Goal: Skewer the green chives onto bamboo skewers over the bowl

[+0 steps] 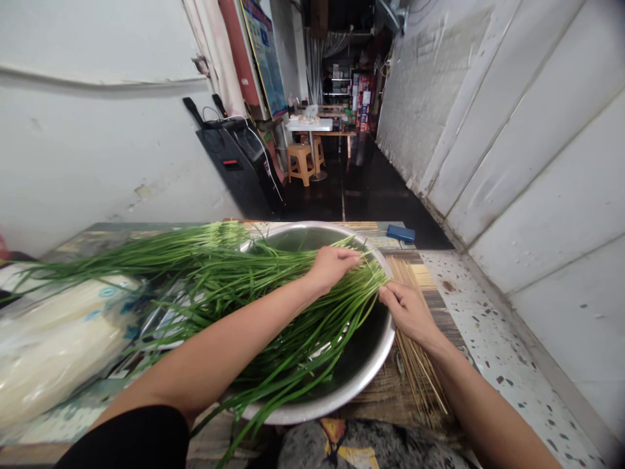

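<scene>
A large heap of long green garlic chives (273,280) lies across a wide metal basin (322,412), its leaves trailing over the left side and the front rim. My left hand (334,266) reaches over the heap, its fingers pinched on a few chive stems near their pale ends. At the basin's right rim my right hand (405,309) is closed, thumb against fingers, at the cut ends of the chives. A second bundle of chives (215,238) rests behind, at the left. Beside the basin, under my right forearm, lies a spread of thin bamboo skewers (415,365).
A clear plastic bag with pale contents (73,339) lies at the left of the wooden table (439,312). A small blue box (400,233) sits near the far edge. Beyond stand a black machine (244,163), an orange stool (300,163) and a white table (310,125).
</scene>
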A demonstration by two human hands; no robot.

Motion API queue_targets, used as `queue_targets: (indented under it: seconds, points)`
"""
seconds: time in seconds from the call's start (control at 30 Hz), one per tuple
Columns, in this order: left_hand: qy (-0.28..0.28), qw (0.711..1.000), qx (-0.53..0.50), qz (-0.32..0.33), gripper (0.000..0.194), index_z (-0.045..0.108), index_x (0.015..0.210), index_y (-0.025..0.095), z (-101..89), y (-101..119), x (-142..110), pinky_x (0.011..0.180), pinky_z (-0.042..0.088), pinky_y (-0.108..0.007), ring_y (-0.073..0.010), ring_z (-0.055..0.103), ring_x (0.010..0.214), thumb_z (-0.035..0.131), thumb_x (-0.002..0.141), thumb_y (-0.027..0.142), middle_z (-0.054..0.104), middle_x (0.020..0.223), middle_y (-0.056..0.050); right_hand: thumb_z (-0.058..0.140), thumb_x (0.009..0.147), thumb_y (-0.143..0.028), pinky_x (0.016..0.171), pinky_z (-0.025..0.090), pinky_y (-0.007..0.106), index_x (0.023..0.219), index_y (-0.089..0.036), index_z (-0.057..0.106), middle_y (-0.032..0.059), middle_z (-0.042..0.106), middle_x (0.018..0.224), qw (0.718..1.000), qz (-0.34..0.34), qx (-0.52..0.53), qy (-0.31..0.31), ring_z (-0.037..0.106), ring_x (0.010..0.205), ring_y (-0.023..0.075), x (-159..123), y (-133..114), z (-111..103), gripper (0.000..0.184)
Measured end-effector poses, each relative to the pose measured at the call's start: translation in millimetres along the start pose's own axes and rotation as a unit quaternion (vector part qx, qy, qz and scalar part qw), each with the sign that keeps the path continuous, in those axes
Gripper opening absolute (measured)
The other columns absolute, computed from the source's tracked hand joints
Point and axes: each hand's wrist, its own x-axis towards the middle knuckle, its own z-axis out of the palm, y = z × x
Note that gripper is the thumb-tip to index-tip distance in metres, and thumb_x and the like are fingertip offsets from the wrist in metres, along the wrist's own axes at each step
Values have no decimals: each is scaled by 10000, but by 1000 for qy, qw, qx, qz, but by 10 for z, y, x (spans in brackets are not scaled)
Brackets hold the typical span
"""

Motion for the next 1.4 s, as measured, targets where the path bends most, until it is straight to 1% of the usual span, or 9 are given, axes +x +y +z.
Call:
queue_targets:
  seconds: [0.2,0.3,0.4,0.57,0.67,0.8,1.0,1.2,1.4]
  points:
    - [-100,980,154,80,173,736,832,141,-92,90,-26,829,468,-275,-169,644,835,639,716,225,721,870,-55,364,892,-322,545,318,251,579,-193,374,-10,412,586,1000,-2,0,0,418,568,125,3,-17,-3,339]
    - [-49,955,254,147,219,733,850,179,-236,112,78,851,444,-293,-173,616,883,560,790,298,709,913,-35,367,889,-326,547,316,252,575,-195,370,-10,413,580,1000,-5,-1,-2,421,570,127,10,-9,-4,340]
    - [19,910,383,158,229,726,880,224,-349,70,166,862,409,-338,-200,571,933,542,804,337,684,953,-37,372,887,-325,551,312,253,565,-195,359,-13,401,572,1000,-2,-5,-1,418,569,127,14,5,2,347]
    - [-6,814,562,143,248,712,873,200,-306,-28,135,823,372,-383,-255,530,934,574,780,384,651,926,-100,373,885,-326,546,306,250,561,-194,356,-16,393,566,1000,-2,-13,2,413,563,123,11,3,2,350]
    - [-5,797,586,144,301,699,867,150,-272,-27,109,795,372,-351,-236,539,880,474,851,349,645,879,-128,374,885,-316,544,307,247,561,-193,354,-16,396,569,1000,-1,-14,1,415,565,121,10,-12,-6,347]
    - [-35,784,600,156,225,700,798,123,-302,-27,136,774,382,-352,-253,547,868,523,810,261,629,872,-150,375,885,-317,546,313,249,566,-193,365,-13,405,570,1000,0,-15,-2,423,571,125,11,-15,-5,342]
    - [-34,821,544,172,217,686,713,102,-309,-15,160,810,406,-339,-231,561,843,497,784,182,630,824,-148,378,882,-316,540,312,248,562,-194,360,-14,397,568,1000,0,-10,3,415,564,122,10,-9,-1,343]
    - [-40,907,392,147,182,692,778,137,-283,59,113,667,449,-260,-160,579,651,531,737,210,665,714,-55,368,888,-325,548,314,247,569,-195,348,-16,391,582,1000,8,-1,-8,413,569,120,13,-29,-10,345]
    - [-58,959,241,135,221,721,881,155,-203,-10,102,798,467,-271,-167,637,800,555,759,234,714,880,-48,370,888,-320,557,324,248,571,-192,365,-9,412,591,1000,1,1,-5,429,585,124,11,-31,-10,342]
